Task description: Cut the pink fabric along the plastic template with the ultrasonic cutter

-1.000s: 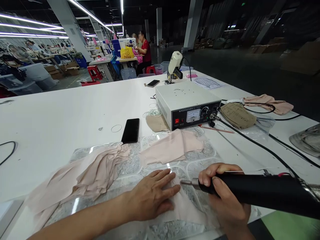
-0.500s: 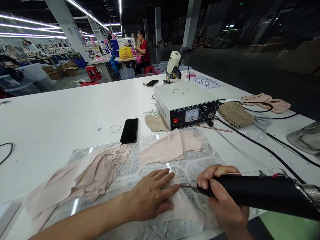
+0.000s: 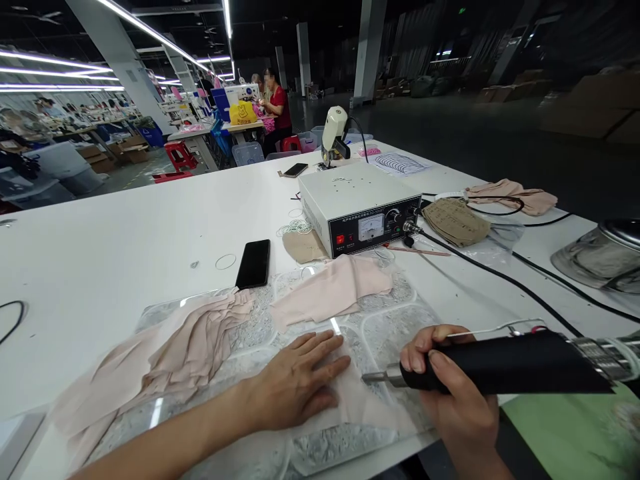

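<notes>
My left hand [image 3: 303,380] lies flat with fingers stretched out, pressing a pale pink fabric piece [image 3: 367,407] onto the clear, grey-patterned mat [image 3: 340,443]. In my right hand [image 3: 453,380] is a hand-held ultrasonic cutter [image 3: 520,363] with a black body; my fingers wrap round its front end. Its metal tip [image 3: 375,377] points left and meets the fabric's right edge, just right of my left fingertips. A loose stack of pink fabric pieces [image 3: 185,353] spreads to the left of my left hand. Another folded pink piece [image 3: 333,287] lies beyond it.
A white control box [image 3: 360,193] with a dial stands behind the mat, its black cable [image 3: 480,273] running right. A phone [image 3: 253,263] lies left of it. Brown card pieces [image 3: 455,222], a glass jar [image 3: 600,257] and a cream device [image 3: 334,130] stand around. Co-workers sit beyond.
The cutter's tip has moved slightly down along the fabric's edge, away from my left index finger, and the cutter's rear has risen. The whole view has shifted a little.
</notes>
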Demonstrator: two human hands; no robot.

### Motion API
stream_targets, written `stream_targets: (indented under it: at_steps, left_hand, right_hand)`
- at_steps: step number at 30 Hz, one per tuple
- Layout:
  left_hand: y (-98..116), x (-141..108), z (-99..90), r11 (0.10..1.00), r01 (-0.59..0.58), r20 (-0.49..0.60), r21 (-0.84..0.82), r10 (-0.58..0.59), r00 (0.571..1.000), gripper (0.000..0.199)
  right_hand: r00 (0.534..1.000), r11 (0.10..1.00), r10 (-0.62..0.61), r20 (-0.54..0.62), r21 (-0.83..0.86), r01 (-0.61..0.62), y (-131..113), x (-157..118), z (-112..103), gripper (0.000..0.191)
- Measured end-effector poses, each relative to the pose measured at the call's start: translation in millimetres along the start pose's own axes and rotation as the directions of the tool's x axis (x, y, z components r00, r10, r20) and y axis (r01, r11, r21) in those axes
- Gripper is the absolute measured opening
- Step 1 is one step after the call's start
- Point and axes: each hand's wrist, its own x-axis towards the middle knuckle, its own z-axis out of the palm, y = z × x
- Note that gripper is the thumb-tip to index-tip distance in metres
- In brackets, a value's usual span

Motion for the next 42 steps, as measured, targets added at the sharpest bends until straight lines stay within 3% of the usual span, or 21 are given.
stream_targets:
  at_steps: [5, 11, 27, 36, 42]
  left_hand:
    - [14.1, -0.8, -2.0, 0.999, -0.038, -0.071, -0.03, 0.036, 0.997, 0.041]
    - [26.5, -3.6, 5.1, 1.0, -0.011, -0.066, -0.019, 0.009, 0.998, 0.04]
    - [26.6, -3.6, 4.8, 0.999, -0.036, -0.038, 0.008, 0.036, 0.999, 0.036]
    - [25.6, -4.9, 4.5, 0.997, -0.071, -0.071, -0.017, 0.07, 0.995, 0.031]
    - [24.8, -4.7, 4.2, 0.995, -0.073, -0.035, -0.069, 0.071, 0.997, 0.028]
  right_hand:
    - [0.999, 0.996, 0.04, -0.031, 0.077, -0.037, 2.9, -2.7, -2.2, 0.007]
    - [0.998, 0.993, 0.033, -0.06, 0.118, -0.025, 1.1, -5.7, -5.0, 0.008]
    - [0.993, 0.98, 0.102, 0.067, 0.163, -0.111, 4.6, -16.7, -18.8, 0.009]
    - [0.993, 0.983, 0.089, 0.074, 0.151, -0.1, 1.2, -19.5, -16.4, 0.009]
    - [0.997, 0.989, 0.058, 0.05, 0.131, -0.064, -2.5, -22.4, -15.1, 0.009]
